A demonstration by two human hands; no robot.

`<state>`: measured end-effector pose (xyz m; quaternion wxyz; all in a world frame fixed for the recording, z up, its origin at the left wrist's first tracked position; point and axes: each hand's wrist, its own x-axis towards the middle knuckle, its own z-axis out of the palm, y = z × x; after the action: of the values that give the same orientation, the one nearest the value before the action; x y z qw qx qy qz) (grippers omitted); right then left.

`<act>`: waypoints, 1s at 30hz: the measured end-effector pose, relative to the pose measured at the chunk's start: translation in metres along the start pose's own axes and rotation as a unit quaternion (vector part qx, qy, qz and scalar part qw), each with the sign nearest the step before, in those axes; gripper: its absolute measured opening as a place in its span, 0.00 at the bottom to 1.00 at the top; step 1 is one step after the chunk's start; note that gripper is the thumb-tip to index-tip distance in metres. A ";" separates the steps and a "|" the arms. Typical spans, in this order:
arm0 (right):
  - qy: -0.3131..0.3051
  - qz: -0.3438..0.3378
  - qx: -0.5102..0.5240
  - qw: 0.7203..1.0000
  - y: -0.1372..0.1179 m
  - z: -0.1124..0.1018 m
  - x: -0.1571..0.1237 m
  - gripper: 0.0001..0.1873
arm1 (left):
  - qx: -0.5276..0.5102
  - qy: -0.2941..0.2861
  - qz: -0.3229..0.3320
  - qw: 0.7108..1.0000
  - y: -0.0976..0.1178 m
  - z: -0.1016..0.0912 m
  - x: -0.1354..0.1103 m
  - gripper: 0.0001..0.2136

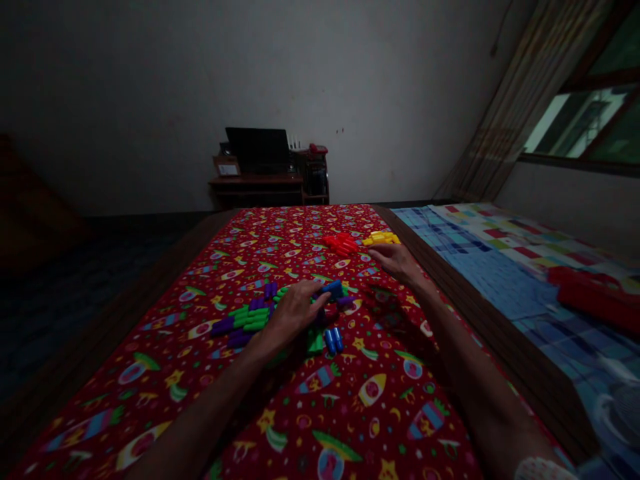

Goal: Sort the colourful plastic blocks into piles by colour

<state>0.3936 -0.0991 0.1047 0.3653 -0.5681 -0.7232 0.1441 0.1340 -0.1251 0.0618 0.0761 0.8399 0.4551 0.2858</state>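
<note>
On the red rocket-print bedsheet [310,400], which covers the bed and serves as the reference surface, all handled items lie in the half farther from the camera. To the right of the sheet, past a dark wooden edge, lies a blue checked bedsheet [500,267] carrying a red object [595,297] whose kind cannot be told. Beyond the far end of the red sheet, against the wall, stands a low wooden desk [260,188] with a dark screen [257,150] on it.

Near the middle of the red sheet sits a loose cluster of plastic pegs: green pegs [253,318] and purple pegs [227,327] to the left, blue pegs [333,340] just nearer the camera on the right. The left hand [295,310] rests palm down on this cluster, fingers bent and close together, fingertips touching a single blue peg [334,289] at the cluster's far right. Whether that peg is gripped or only touched cannot be told.

Toward the far right corner of the red sheet lie a red peg pile [341,243] and, just beside it, a yellow peg pile [383,237]. The right hand [397,260] lies just on the near side of the yellow pile, palm down, fingers loosely extended toward it; contact cannot be confirmed.
</note>
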 end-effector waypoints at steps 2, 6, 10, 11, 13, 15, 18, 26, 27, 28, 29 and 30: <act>-0.120 -0.102 0.084 0.984 -0.026 0.016 -0.005 0.16 | -0.043 -0.007 -0.032 0.999 0.003 -0.007 0.004 0.12; -0.176 -0.186 0.088 0.962 -0.049 0.038 -0.010 0.14 | -0.081 -0.028 -0.050 0.995 0.005 -0.017 0.006 0.13; -0.074 -0.110 0.020 0.991 -0.021 0.023 0.000 0.11 | -0.036 -0.035 0.027 0.998 0.011 -0.021 -0.004 0.11; -0.052 -0.078 -0.019 0.995 -0.009 0.015 0.003 0.11 | -0.021 -0.065 0.062 0.996 0.014 -0.021 -0.009 0.11; -0.031 -0.006 -0.127 0.991 0.013 -0.002 0.005 0.12 | 0.007 -0.154 0.127 0.980 0.023 -0.020 -0.017 0.14; -0.040 0.063 -0.222 0.972 0.032 -0.015 0.003 0.12 | 0.042 -0.224 0.160 0.960 0.033 -0.017 -0.024 0.17; -0.052 0.122 -0.280 0.951 0.048 -0.023 -0.003 0.12 | 0.077 -0.251 0.163 0.951 0.040 -0.012 -0.029 0.17; 0.005 -0.033 -0.081 0.996 -0.002 0.002 -0.003 0.14 | -0.179 -0.134 -0.031 0.974 0.018 -0.011 -0.003 0.21; -0.052 -0.075 -0.012 0.996 -0.015 0.009 -0.006 0.14 | -0.238 -0.121 -0.073 0.961 0.016 -0.011 0.000 0.23; -0.114 -0.115 0.047 0.986 -0.028 0.015 -0.009 0.15 | -0.294 -0.110 -0.112 0.943 0.014 -0.011 0.003 0.24; -0.171 -0.150 0.086 0.970 -0.039 0.022 -0.013 0.16 | -0.345 -0.100 -0.144 0.922 0.013 -0.011 0.004 0.26; -0.209 -0.177 0.102 0.956 -0.048 0.029 -0.017 0.17 | -0.389 -0.093 -0.170 0.901 0.012 -0.011 0.004 0.28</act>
<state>0.3407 -0.1240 0.1089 0.2816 -0.3478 -0.8539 0.2657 0.1383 -0.1302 0.0774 0.4863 0.6758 0.4345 0.3434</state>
